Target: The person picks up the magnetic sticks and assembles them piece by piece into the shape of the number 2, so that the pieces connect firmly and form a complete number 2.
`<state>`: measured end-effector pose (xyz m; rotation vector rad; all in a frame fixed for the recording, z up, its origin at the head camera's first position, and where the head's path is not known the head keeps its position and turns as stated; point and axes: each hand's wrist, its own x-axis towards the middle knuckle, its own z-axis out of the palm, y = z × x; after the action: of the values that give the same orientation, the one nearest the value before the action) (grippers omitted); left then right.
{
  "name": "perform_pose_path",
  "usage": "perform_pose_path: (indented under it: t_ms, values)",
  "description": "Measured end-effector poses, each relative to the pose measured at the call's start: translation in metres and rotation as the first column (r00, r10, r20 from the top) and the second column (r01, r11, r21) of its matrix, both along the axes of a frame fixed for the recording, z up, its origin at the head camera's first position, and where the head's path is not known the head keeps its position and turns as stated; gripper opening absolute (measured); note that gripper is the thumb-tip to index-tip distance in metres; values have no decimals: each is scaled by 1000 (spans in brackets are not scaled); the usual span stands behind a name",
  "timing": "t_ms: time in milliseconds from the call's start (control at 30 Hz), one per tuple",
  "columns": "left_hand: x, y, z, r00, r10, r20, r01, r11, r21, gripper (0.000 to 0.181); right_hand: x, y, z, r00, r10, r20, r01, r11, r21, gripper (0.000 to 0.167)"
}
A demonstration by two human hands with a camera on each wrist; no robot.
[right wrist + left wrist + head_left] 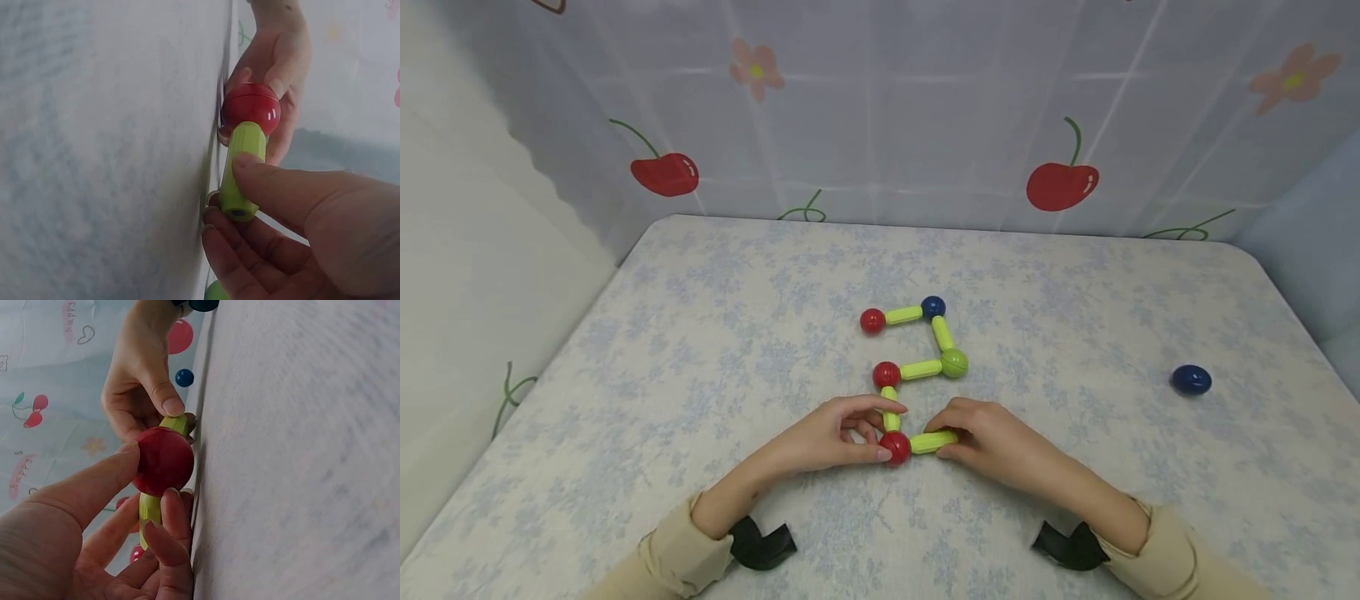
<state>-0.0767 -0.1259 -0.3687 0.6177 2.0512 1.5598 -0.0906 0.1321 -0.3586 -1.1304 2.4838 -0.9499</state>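
Observation:
A zigzag chain of yellow-green rods and coloured balls lies on the table. At its near end, my left hand (838, 433) holds a red ball (895, 448), thumb against its side and fingers around the ball and the upright rod (891, 407). The right hand (996, 437) pinches a yellow-green rod (245, 169) between thumb and fingers; its far tip meets that red ball, and its free end shows a dark dot in the right wrist view. Farther along are a second red ball (887, 374), a green ball (954, 362), a blue ball (933, 307) and a third red ball (872, 321).
A loose dark blue ball (1191, 380) lies apart on the right side of the flowered tablecloth (700, 350). Behind the table's far edge hangs a curtain (880, 117) printed with cherries and flowers. Black bands (763, 546) sit at both wrists.

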Motion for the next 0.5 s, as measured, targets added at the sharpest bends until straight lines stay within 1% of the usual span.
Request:
perform_pose_path:
  t_ms: [67, 133, 233, 267, 300, 333, 400, 500]
  values:
    - [0, 0, -1, 1000, 1, -9, -1, 1000, -9, 47, -1, 2, 0, 999, -30, -14, 30, 999, -20, 22]
    - [0, 0, -1, 1000, 0, -20, -1, 1000, -16, 47, -5, 4, 0, 994, -97, -50, 94, 994, -62, 24]
    - [0, 0, -1, 1000, 3, -23, -4, 1000, -22, 46, -13, 11, -1, 968, -228, -109, 214, 968, -128, 33]
    - [0, 0, -1, 1000, 5, -22, -5, 1000, -24, 46, -16, 13, -2, 960, -257, -115, 240, 960, -142, 36]
    - [0, 0, -1, 1000, 5, -21, -6, 1000, -26, 46, -18, 15, -3, 956, -272, -109, 255, 956, -146, 40]
    - [0, 0, -1, 1000, 7, -20, -7, 1000, -27, 46, -20, 17, -5, 957, -274, -94, 258, 955, -146, 43]
    - [0, 0, 0, 1000, 7, -21, -7, 1000, -30, 46, -23, 20, -7, 966, -253, -55, 244, 960, -139, 49]
    - [0, 0, -1, 999, 5, -33, -6, 999, -35, 46, -25, 21, -10, 976, -219, -10, 216, 965, -149, 51]
